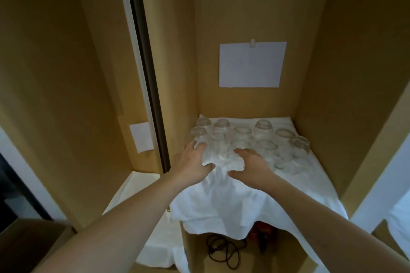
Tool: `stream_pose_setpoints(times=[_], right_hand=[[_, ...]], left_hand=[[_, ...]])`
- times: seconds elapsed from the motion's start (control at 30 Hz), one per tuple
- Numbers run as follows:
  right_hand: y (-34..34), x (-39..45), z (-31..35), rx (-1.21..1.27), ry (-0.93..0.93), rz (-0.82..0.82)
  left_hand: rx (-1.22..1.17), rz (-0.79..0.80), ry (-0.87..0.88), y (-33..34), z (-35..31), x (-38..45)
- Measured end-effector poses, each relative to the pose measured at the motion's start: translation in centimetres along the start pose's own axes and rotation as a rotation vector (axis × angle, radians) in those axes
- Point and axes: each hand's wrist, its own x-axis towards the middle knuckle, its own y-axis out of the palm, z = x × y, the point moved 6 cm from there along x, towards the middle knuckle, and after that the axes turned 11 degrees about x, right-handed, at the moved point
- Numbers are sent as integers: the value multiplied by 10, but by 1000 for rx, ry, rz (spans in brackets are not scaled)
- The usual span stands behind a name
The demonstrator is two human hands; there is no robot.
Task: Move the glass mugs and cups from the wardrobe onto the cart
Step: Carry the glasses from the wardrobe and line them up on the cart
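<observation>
Both hands, left hand [192, 159] and right hand [250, 163], spread empty toward upturned glasses [266, 146] at twelve o'clock: fragile, slippery; grip around the walls.

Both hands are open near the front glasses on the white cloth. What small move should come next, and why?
Probably close each hand on the nearest glass: the left hand and the right hand are open at the front glasses, holding nothing, and the glasses stand crowded on the cloth.

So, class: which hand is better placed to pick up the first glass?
Probably the left hand: its fingers already curl around a front-left glass. The right hand hovers open, touching none clearly.
</observation>
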Motion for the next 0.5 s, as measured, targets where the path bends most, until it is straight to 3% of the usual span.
stream_pose_setpoints(times=[0.2,0.5], right_hand=[[-12,74,6,20,-34,-4],[-23,197,-2,113,-52,-9]], left_hand=[[-68,-79,10,-2,11,55],[-56,-59,-73,1,23,173]])
